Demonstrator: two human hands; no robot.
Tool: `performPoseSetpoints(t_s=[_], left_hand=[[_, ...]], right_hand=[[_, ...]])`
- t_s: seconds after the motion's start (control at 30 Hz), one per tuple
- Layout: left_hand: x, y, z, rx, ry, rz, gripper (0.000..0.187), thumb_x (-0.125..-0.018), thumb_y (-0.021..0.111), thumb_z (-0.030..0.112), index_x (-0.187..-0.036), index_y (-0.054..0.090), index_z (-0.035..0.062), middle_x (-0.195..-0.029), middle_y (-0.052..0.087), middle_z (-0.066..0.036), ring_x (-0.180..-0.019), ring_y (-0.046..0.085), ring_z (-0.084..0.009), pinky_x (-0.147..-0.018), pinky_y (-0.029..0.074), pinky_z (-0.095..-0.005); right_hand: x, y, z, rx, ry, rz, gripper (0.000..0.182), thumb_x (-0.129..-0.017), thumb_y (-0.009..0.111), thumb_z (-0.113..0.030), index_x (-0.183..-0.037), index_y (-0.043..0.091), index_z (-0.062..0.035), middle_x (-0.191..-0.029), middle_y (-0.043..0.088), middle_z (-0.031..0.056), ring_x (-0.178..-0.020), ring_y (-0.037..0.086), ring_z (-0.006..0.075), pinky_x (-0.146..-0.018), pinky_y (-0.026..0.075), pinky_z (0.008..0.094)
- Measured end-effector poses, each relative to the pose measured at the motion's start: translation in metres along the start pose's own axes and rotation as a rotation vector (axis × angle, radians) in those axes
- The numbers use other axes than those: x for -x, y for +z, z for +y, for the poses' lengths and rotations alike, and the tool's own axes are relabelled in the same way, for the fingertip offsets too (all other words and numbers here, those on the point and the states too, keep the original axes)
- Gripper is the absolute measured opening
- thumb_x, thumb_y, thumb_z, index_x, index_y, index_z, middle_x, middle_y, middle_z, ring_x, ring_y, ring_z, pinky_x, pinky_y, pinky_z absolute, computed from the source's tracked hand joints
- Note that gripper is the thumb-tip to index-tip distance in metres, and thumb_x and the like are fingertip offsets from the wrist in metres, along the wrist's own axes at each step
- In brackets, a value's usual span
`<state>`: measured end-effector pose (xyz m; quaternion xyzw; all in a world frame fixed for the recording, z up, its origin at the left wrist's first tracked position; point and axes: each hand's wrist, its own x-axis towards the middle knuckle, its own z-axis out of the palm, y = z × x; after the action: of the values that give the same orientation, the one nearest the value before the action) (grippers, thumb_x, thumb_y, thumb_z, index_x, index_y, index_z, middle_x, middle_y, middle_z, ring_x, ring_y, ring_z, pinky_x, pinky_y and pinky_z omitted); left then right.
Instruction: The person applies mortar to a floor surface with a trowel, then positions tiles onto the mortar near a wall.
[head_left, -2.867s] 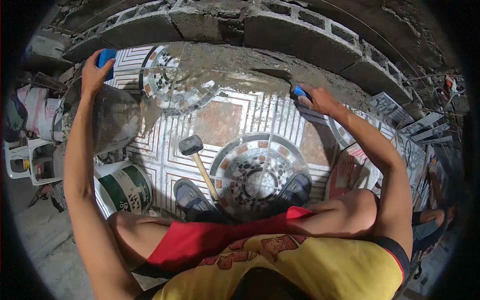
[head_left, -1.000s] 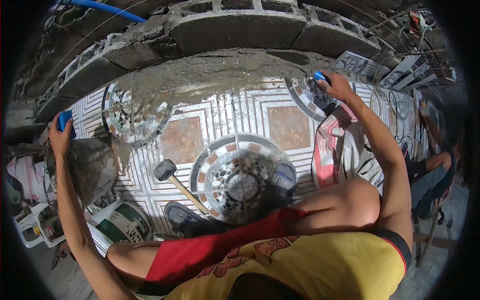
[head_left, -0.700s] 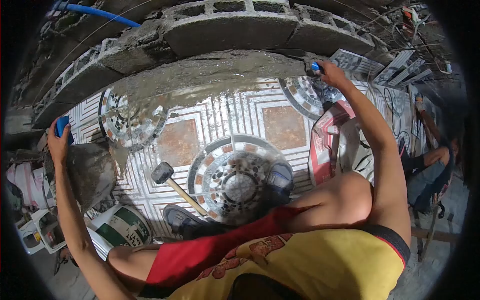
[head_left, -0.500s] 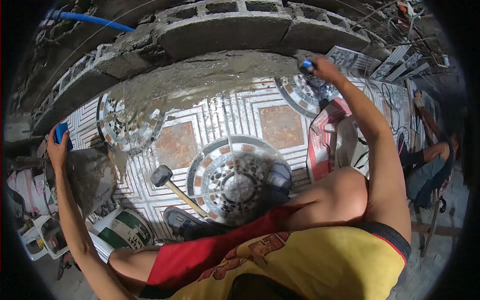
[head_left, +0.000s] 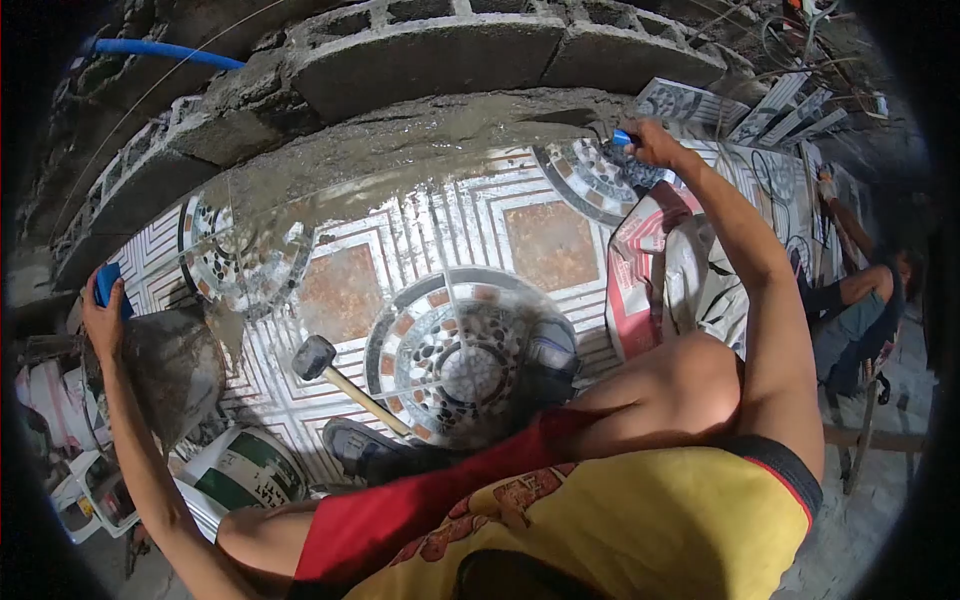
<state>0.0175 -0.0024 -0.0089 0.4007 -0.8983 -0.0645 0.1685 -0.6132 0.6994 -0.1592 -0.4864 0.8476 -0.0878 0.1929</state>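
Note:
At the far left, my left hand (head_left: 103, 325) is closed around a blue block (head_left: 108, 285) at the edge of the tiled floor (head_left: 345, 290). My right hand (head_left: 658, 146) grips a tool by its blue handle (head_left: 623, 137), near the strip of wet mortar (head_left: 400, 140) along the wall; its working end cannot be made out clearly. Between my arms a rubber mallet (head_left: 315, 357) with a wooden handle lies on the patterned tiles, its handle end close to my shoe (head_left: 365, 447). Mortar smears cover the tiles nearest the strip.
A low hollow-block wall (head_left: 430, 65) curves along the far side. Loose tiles (head_left: 690, 103) lean at its right end, by a red-and-white sack (head_left: 635, 270). A white-and-green bucket (head_left: 250, 468) stands at lower left. Another person (head_left: 865, 300) sits at the far right.
The whole view has shifted slightly. My right hand has turned the blue-handled tool a little near the mortar. The left hand still holds the blue block at the left edge.

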Motion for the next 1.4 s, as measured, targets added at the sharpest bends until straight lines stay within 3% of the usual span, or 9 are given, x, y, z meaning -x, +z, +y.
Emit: performPoseSetpoints(t_s=[0.33, 0.4, 0.53, 0.87, 1.0, 1.07, 1.17, 1.3, 1.4], left_hand=[[-0.007, 0.004, -0.022, -0.050, 0.019, -0.009, 0.049, -0.083, 0.067, 0.037, -0.123, 0.056, 0.0109, -0.111, 0.060, -0.015, -0.099, 0.059, -0.0255, -0.086, 0.045, -0.0359], [-0.007, 0.003, -0.019, -0.057, 0.025, 0.002, 0.049, -0.084, 0.067, 0.037, -0.123, 0.056, 0.0108, -0.112, 0.060, -0.015, -0.099, 0.059, -0.0255, -0.086, 0.045, -0.0357], [-0.005, 0.003, -0.016, -0.044, 0.027, -0.005, 0.051, -0.083, 0.067, 0.038, -0.125, 0.055, 0.0103, -0.115, 0.059, -0.016, -0.101, 0.058, -0.0266, -0.088, 0.044, -0.0354], [0.000, 0.000, 0.004, -0.003, -0.041, -0.038, 0.056, -0.083, 0.068, 0.035, -0.125, 0.052, 0.0025, -0.118, 0.057, -0.017, -0.104, 0.056, -0.0251, -0.090, 0.042, -0.0348], [-0.006, 0.005, -0.013, -0.058, 0.146, -0.046, 0.051, -0.084, 0.068, 0.029, -0.123, 0.053, -0.0007, -0.112, 0.059, -0.016, -0.099, 0.057, -0.0241, -0.088, 0.043, -0.0346], [-0.003, 0.005, -0.008, -0.134, 0.202, -0.074, 0.049, -0.084, 0.066, 0.026, -0.123, 0.052, 0.0009, -0.111, 0.058, -0.016, -0.100, 0.056, -0.0244, -0.089, 0.042, -0.0346], [-0.026, 0.042, 0.023, 0.325, 0.042, -0.343, 0.050, -0.080, 0.055, 0.008, -0.131, 0.049, 0.0094, -0.121, 0.053, -0.012, -0.106, 0.053, -0.0222, -0.093, 0.039, -0.0324], [-0.011, 0.100, 0.280, 0.507, 0.157, -0.857, 0.051, -0.079, 0.050, 0.004, -0.130, 0.051, 0.0110, -0.129, 0.051, -0.007, -0.106, 0.051, -0.0178, -0.093, 0.039, -0.0298], [-0.008, 0.190, 0.409, 0.297, 0.529, -0.728, 0.042, -0.087, 0.061, 0.033, -0.114, 0.057, 0.0013, -0.101, 0.064, -0.016, -0.092, 0.062, -0.0234, -0.082, 0.046, -0.0329]], right_hand=[[0.015, -0.016, 0.020, -0.102, 0.159, -0.026, 0.040, -0.079, 0.061, -0.021, -0.114, 0.058, -0.0020, -0.099, 0.062, 0.0234, -0.093, 0.059, 0.0390, -0.081, 0.046, 0.0428], [0.003, -0.013, 0.013, 0.081, 0.163, 0.236, 0.040, -0.080, 0.060, -0.020, -0.117, 0.057, -0.0047, -0.104, 0.061, 0.0233, -0.099, 0.057, 0.0406, -0.083, 0.045, 0.0431], [-0.021, -0.010, 0.009, 0.340, 0.210, 0.239, 0.031, -0.081, 0.060, -0.015, -0.111, 0.059, -0.0084, -0.104, 0.062, 0.0207, -0.102, 0.057, 0.0400, -0.083, 0.045, 0.0471], [0.014, -0.014, 0.080, 0.126, 0.212, -0.037, 0.040, -0.068, 0.057, -0.001, -0.107, 0.061, -0.0079, -0.093, 0.064, 0.0207, -0.090, 0.060, 0.0397, -0.075, 0.046, 0.0433], [0.022, -0.016, 0.097, 0.020, 0.104, 0.234, 0.039, -0.064, 0.061, -0.001, -0.103, 0.061, -0.0046, -0.088, 0.063, 0.0213, -0.084, 0.060, 0.0385, -0.074, 0.046, 0.0428], [0.027, -0.019, 0.088, 0.121, 0.091, -0.030, 0.027, -0.067, 0.065, -0.004, -0.094, 0.061, -0.0022, -0.089, 0.065, 0.0209, -0.083, 0.064, 0.0350, -0.071, 0.048, 0.0430], [0.039, -0.001, 0.137, 0.082, 0.181, 0.038, 0.024, -0.070, 0.066, -0.011, -0.091, 0.062, -0.0014, -0.082, 0.064, 0.0210, -0.077, 0.063, 0.0380, -0.067, 0.047, 0.0439], [0.046, -0.024, 0.118, 0.170, 0.268, 0.029, 0.031, -0.070, 0.069, -0.016, -0.098, 0.062, -0.0040, -0.092, 0.065, 0.0211, -0.087, 0.062, 0.0394, -0.074, 0.048, 0.0444], [0.053, -0.024, 0.117, 0.161, 0.414, 0.062, 0.033, -0.071, 0.068, -0.018, -0.101, 0.062, -0.0064, -0.103, 0.063, 0.0205, -0.098, 0.060, 0.0379, -0.081, 0.048, 0.0452]])
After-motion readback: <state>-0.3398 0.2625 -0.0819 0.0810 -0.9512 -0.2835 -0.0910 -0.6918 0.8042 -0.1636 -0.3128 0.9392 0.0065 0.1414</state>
